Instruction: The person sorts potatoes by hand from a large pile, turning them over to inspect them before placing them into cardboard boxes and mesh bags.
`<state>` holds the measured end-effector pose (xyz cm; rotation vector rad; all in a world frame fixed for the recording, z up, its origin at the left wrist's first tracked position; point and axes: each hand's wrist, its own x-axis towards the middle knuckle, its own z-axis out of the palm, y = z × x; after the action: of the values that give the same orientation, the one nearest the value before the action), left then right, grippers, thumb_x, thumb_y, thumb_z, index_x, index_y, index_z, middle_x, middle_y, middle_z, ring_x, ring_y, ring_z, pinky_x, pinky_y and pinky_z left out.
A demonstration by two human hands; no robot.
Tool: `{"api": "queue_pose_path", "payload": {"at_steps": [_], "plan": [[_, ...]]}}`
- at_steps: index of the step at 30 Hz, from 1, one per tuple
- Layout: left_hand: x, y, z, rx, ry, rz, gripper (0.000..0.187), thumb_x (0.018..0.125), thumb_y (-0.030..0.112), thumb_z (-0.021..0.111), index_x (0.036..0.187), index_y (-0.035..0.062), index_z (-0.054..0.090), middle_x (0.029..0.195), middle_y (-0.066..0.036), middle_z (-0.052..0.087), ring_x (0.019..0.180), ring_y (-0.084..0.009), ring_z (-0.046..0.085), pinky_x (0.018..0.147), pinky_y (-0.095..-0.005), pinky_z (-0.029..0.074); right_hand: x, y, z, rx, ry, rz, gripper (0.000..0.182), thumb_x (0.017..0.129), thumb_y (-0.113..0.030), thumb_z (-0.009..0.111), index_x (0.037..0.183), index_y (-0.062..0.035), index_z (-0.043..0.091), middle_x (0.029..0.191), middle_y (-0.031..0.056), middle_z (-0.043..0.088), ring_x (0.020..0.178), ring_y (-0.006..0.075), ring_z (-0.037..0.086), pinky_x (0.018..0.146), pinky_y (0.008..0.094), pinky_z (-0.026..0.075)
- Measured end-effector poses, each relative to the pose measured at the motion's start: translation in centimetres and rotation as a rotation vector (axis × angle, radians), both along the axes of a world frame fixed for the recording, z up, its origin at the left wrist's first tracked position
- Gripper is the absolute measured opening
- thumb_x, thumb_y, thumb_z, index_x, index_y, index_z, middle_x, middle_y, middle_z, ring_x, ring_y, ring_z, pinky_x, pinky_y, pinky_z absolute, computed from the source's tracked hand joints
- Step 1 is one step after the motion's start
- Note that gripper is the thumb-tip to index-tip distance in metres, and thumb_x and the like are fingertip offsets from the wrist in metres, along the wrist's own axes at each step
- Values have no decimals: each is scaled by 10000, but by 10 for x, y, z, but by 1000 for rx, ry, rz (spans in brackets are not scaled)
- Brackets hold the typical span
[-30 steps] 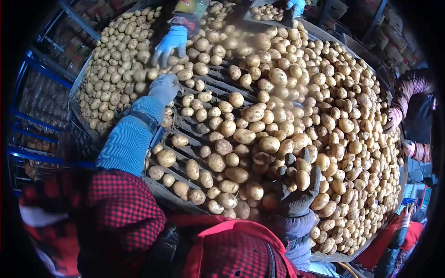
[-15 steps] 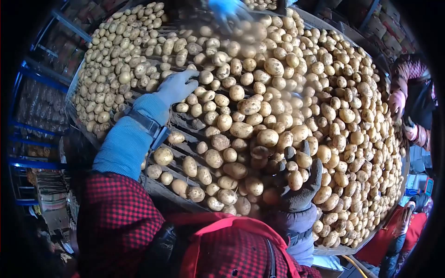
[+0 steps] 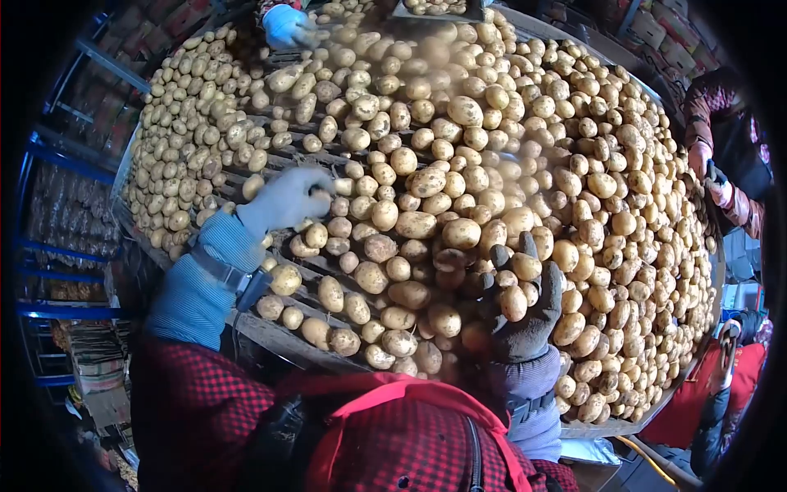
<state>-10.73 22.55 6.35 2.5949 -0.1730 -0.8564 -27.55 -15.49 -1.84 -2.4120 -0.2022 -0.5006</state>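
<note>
Potatoes (image 3: 426,182) of many sizes lie over a wide slatted table (image 3: 288,343). My left hand (image 3: 287,199), in a light grey glove, is over the slats at centre left; its fingers are curled, with a small potato (image 3: 343,187) at the fingertips. Low at centre right, my right hand (image 3: 529,324), in a dark grey glove, is palm up with fingers bent up around a few potatoes (image 3: 513,302). Other potatoes press close around it and partly hide its fingers.
A co-worker's blue-gloved hand (image 3: 288,27) is at the far edge, beside a tray of potatoes (image 3: 439,15). Another person's hands (image 3: 710,174) are at the right edge. A person in red (image 3: 711,394) is lower right. Blue racks (image 3: 70,312) stand left.
My left hand has moved down and left, its fingers now more curled. My right hand stays nearly in place with its potatoes. The blue-gloved hand has moved left along the far edge.
</note>
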Motion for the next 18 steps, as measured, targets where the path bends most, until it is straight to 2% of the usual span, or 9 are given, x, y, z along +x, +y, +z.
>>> {"api": "queue_pose_path", "payload": {"at_steps": [2, 3, 5, 8, 12, 13, 14, 17, 18], "plan": [[8, -2, -8, -74, -474, 15, 363, 923, 203, 675, 1253, 55, 704, 1094, -136, 706, 946, -233, 673, 849, -386, 535, -1, 6, -7, 830, 45, 55, 433, 1069, -105, 484, 1474, 34, 417, 1528, 230, 528, 1367, 301, 561, 1145, 411, 454], [16, -5, -7, -61, -571, -77, 432, 936, 211, 660, 1352, 93, 659, 1232, -175, 683, 1107, -312, 667, 986, -409, 517, 0, 7, -4, 824, 45, 62, 433, 1069, -105, 484, 1474, 34, 417, 1528, 230, 528, 1367, 301, 561, 1145, 411, 454], [30, -20, -16, -33, -493, -135, 471, 937, 226, 660, 1396, 125, 631, 1276, -188, 670, 1184, -338, 639, 1045, -421, 490, 2, 9, 7, 1433, 211, 65, 388, 1084, -116, 479, 1457, -14, 442, 1514, 180, 531, 1305, 277, 611, 985, 372, 592], [61, -37, -37, 99, -382, -220, 576, 940, 298, 676, 1496, 214, 555, 1346, -215, 655, 1269, -370, 618, 1092, -444, 475, 4, 8, 26, 1733, 333, 168, 475, 1130, -260, 364, 1524, -1, 428, 1462, 209, 575, 1320, 285, 587, 1131, 410, 475], [76, -56, -22, 98, -246, -250, 642, 939, 430, 706, 1508, 183, 542, 1352, -240, 662, 1242, -387, 644, 1061, -458, 503, 7, 7, 24, 2291, 430, 358, 528, 1131, -329, 347, 1541, -8, 428, 1387, 164, 623, 1234, 284, 626, 1058, 439, 525], [79, -59, -18, 138, -211, -288, 659, 934, 447, 711, 1505, 165, 544, 1350, -239, 663, 1243, -387, 643, 1063, -458, 502, 9, 12, 35, 2207, 483, 86, 573, 1114, -405, 381, 1545, -31, 435, 1351, 154, 645, 1182, 303, 645, 1012, 456, 546], [82, -64, -19, 174, -176, -331, 677, 929, 464, 716, 1502, 147, 545, 1348, -239, 664, 1244, -387, 643, 1065, -457, 501, 11, 12, 38, 2219, 468, 64, 573, 1114, -405, 381, 1545, -31, 435, 1351, 154, 645, 1182, 303, 645, 1012, 456, 546], [97, -73, -18, 266, -90, -349, 732, 885, 464, 727, 1502, 115, 544, 1348, -237, 667, 1231, -374, 655, 1055, -442, 509, 7, 11, 24, 2166, 274, 517, 561, 1142, -380, 304, 1556, -13, 396, 1481, 171, 551, 1325, 307, 594, 1067, 442, 549], [98, -79, -16, 339, -119, -366, 745, 873, 459, 728, 1507, 116, 540, 1346, -236, 668, 1224, -371, 659, 1053, -436, 511, 14, 7, 18, 2262, 487, 296, 616, 1096, -465, 415, 1556, -55, 434, 1308, 188, 670, 1110, 321, 667, 979, 463, 555]]}}
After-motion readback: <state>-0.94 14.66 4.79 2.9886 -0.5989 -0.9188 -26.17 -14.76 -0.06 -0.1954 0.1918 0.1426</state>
